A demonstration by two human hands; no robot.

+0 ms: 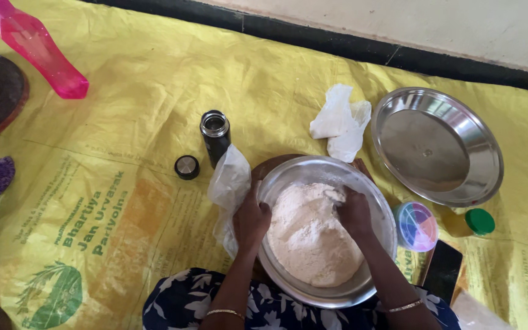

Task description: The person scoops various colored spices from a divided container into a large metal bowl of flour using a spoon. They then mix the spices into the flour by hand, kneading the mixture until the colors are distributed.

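A steel bowl (374, 201) full of white flour (310, 235) sits in front of me on a yellow mat. My left hand (250, 221) grips the bowl's left rim, beside a clear plastic bag (228, 183). My right hand (354, 212) rests in the flour near the bowl's far right side, its fingers curled into the powder.
A black flask (215, 135) stands open with its cap (187, 167) beside it. A crumpled white bag (340, 122), an empty steel plate (436, 145), a round multicolour box (416, 226), a green-capped bottle (470, 222) and a dark phone (442, 270) lie to the right. A pink bottle (38, 49) is far left.
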